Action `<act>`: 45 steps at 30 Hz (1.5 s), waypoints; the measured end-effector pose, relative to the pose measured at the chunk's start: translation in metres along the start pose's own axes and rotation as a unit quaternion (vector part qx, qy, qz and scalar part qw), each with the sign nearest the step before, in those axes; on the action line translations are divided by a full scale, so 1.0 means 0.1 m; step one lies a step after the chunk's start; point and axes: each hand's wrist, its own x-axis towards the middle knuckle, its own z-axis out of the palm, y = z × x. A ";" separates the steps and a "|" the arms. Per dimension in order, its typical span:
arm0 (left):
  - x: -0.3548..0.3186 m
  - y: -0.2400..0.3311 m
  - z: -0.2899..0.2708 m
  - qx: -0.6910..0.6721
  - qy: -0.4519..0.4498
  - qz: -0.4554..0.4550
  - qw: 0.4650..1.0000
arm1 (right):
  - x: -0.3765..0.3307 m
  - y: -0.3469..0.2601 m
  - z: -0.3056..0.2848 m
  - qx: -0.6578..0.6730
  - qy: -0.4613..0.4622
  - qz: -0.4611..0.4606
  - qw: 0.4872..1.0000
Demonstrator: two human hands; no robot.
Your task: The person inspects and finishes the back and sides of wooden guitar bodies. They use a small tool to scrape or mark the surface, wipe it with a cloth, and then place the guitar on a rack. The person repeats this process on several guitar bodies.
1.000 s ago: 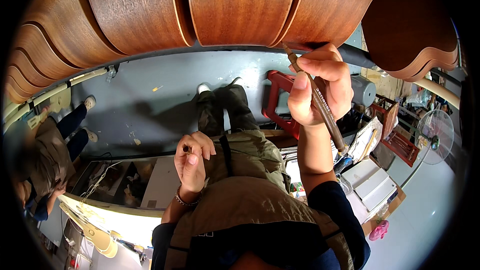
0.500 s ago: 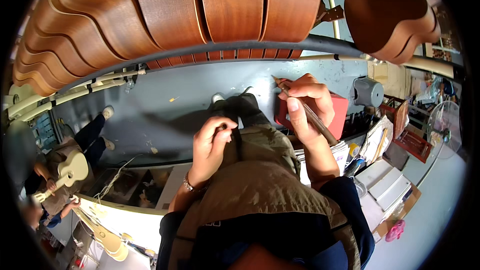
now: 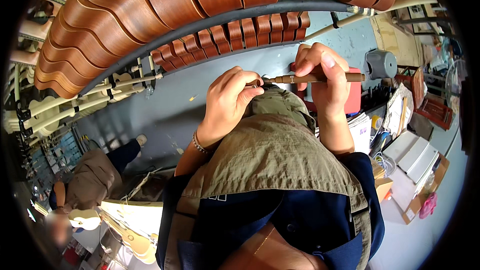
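- Dozens of brown guitar bodies hang in a curved row on the rack above our fingers, beyond a grey floor and, further off to the lower left, a seated co-worker bent over a pale instrument.
- Both of our hands meet in front of our olive apron, so we judge the work to be mid-step: the tool is gripped and its tip is being attended to, and nothing here shows it put to wood yet.
- Our right hand is wrapped around the slim brown wooden-handled tool, fingers closed on the shaft, thumb on top.
- Our left hand has fingers curled together, thumb and forefinger pinched at the tool's metal tip; whether they hold a small part there we cannot tell.
- The tool lies nearly level across the view, long axis running left to right, its tip pointing left toward our left fingertips and its butt end sticking out past our right fingers, toward a grey canister.
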 end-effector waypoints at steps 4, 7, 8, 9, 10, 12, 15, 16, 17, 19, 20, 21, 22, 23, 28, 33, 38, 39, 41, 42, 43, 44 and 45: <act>-0.02 0.03 -0.05 0.017 -0.029 0.010 0.999 | -0.09 -0.01 0.05 0.024 0.005 0.047 0.999; -0.01 0.07 -0.07 0.049 -0.048 0.018 0.998 | -0.13 -0.02 0.13 0.003 -0.003 0.083 0.997; -0.02 0.07 -0.06 0.059 -0.058 0.029 0.996 | -0.17 0.01 0.17 0.001 -0.009 0.093 0.996; -0.02 0.06 -0.07 0.069 -0.067 0.041 0.995 | -0.19 0.06 0.22 0.000 -0.003 0.087 0.996; -0.02 0.04 -0.07 0.055 -0.072 0.042 0.995 | -0.21 0.10 0.25 0.011 0.003 0.083 0.996; -0.07 0.04 -0.09 0.061 -0.101 0.041 0.992 | -0.27 0.18 0.31 0.041 0.016 0.077 0.996; -0.05 0.08 -0.06 0.074 -0.132 0.035 0.988 | -0.34 0.33 0.31 0.078 0.054 0.082 0.992; -0.05 0.09 -0.02 0.078 -0.140 0.034 0.987 | -0.37 0.37 0.32 0.100 0.080 0.094 0.987; -0.03 0.09 0.03 0.083 -0.144 0.036 0.985 | -0.41 0.41 0.29 0.105 0.082 0.088 0.987; -0.02 0.07 0.16 0.039 -0.171 0.024 0.984 | -0.50 0.47 0.16 0.113 0.087 0.077 0.987; 0.00 0.07 0.27 0.023 -0.180 0.029 0.983 | -0.54 0.46 0.09 0.104 0.096 0.086 0.986; 0.04 0.08 0.37 0.008 -0.189 0.035 0.981 | -0.58 0.48 0.00 0.109 0.117 0.091 0.983; 0.10 0.09 0.42 0.051 -0.263 0.013 0.963 | -0.65 0.55 -0.11 0.115 0.138 0.095 0.979; 0.19 0.10 0.50 0.082 -0.268 0.026 0.960 | -0.68 0.64 -0.21 0.118 0.158 0.093 0.976; 1.08 0.24 0.88 0.123 -0.224 0.063 0.965 | -1.08 0.83 -0.82 0.061 0.413 0.047 0.908; 2.62 0.22 1.45 -0.050 -0.016 0.081 0.995 | -1.63 0.77 -1.43 0.026 0.554 0.052 0.831; 4.21 0.44 1.54 0.089 0.063 0.092 0.990 | -1.85 0.71 -1.55 0.011 0.622 -0.005 0.783; 4.45 0.41 1.57 0.116 0.054 0.093 0.987 | -1.90 0.76 -1.55 0.015 0.639 -0.016 0.769; 4.74 0.48 1.73 0.101 -0.007 0.088 0.991 | -2.00 0.76 -1.50 0.035 0.655 -0.029 0.754; 4.87 0.47 1.79 0.135 -0.027 0.082 0.987 | -2.04 0.77 -1.44 0.038 0.666 -0.037 0.744; 5.00 0.43 1.83 0.169 -0.047 0.077 0.981 | -2.06 0.77 -1.38 0.043 0.677 -0.045 0.734; 5.15 0.30 1.83 0.128 -0.056 0.084 0.987 | -2.07 0.78 -1.29 0.038 0.683 -0.048 0.728; 5.18 0.25 1.88 0.045 -0.061 0.130 0.989 | -2.10 0.80 -1.20 0.039 0.709 -0.035 0.703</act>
